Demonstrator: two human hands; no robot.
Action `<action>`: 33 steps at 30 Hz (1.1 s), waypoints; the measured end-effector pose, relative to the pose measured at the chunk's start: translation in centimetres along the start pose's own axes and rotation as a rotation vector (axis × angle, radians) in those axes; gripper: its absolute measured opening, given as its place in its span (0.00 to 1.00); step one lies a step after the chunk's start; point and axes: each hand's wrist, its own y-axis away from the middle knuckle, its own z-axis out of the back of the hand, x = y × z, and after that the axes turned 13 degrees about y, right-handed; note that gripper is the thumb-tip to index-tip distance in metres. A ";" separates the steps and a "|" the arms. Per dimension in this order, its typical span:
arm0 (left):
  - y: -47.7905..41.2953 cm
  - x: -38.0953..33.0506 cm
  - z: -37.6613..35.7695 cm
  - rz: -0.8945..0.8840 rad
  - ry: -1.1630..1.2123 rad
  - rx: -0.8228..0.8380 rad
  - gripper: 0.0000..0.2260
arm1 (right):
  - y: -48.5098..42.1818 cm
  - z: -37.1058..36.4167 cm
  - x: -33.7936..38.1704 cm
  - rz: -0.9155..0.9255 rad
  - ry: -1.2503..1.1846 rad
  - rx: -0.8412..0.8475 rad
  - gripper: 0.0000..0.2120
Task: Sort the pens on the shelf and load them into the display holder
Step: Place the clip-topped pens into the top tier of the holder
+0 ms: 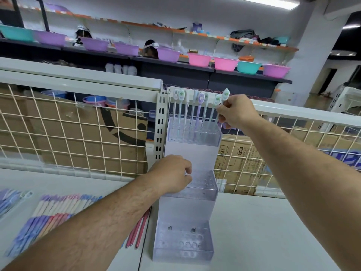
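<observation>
A clear three-tier display holder point(190, 155) stands on the white shelf. Its top tier point(207, 138) holds several pens with oval tops point(200, 98); the middle tier point(207, 187) and bottom tier point(182, 249) show only bare holes. My right hand point(237, 111) is up at the top tier's right end, pinching a pale green pen point(224, 98) that stands upright there. My left hand point(172, 174) rests on the left edge of the middle tier, steadying the holder. Rows of purple, pink and blue pens point(52, 216) lie on the shelf at the left, partly hidden by my left forearm.
A white wire grid point(78, 133) backs the shelf, with cardboard boxes point(117, 133) behind it. Two pink pens point(136, 233) lie beside the holder's base. Packaged items point(9, 200) sit at the far left. Coloured basins point(199, 59) line distant shelves.
</observation>
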 end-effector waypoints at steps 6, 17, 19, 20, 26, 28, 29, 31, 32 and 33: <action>-0.1 0.0 0.0 0.010 -0.026 0.015 0.12 | 0.1 -0.8 -0.2 -0.008 0.052 0.075 0.10; 0.2 -0.1 0.0 0.016 -0.021 0.027 0.12 | 4.3 -1.6 -1.8 0.008 0.110 -0.022 0.05; 0.2 0.0 0.0 0.011 -0.022 0.028 0.12 | 5.7 -1.9 -2.2 0.015 0.160 -0.048 0.05; 0.2 0.1 0.1 0.005 -0.025 0.030 0.12 | 6.4 -2.1 -2.3 0.015 0.179 -0.056 0.05; 0.7 0.2 0.5 -0.011 0.086 -0.031 0.14 | 10.2 -2.8 -2.6 0.008 0.233 -0.013 0.07; 1.2 0.3 0.7 -0.025 0.114 -0.065 0.14 | 11.8 -3.4 -2.6 0.016 0.265 0.031 0.09; 1.5 0.4 0.8 -0.035 0.113 -0.076 0.14 | 12.6 -3.8 -2.5 0.023 0.298 0.058 0.10; 2.4 0.6 1.0 -0.047 0.104 -0.075 0.14 | 14.1 -4.5 -2.2 0.043 0.350 0.106 0.12; 2.9 0.8 1.2 -0.046 0.098 -0.069 0.15 | 14.8 -4.9 -2.0 0.055 0.356 0.119 0.13; 3.4 0.9 1.3 -0.041 0.090 -0.064 0.15 | 15.4 -5.2 -1.8 0.071 0.357 0.126 0.13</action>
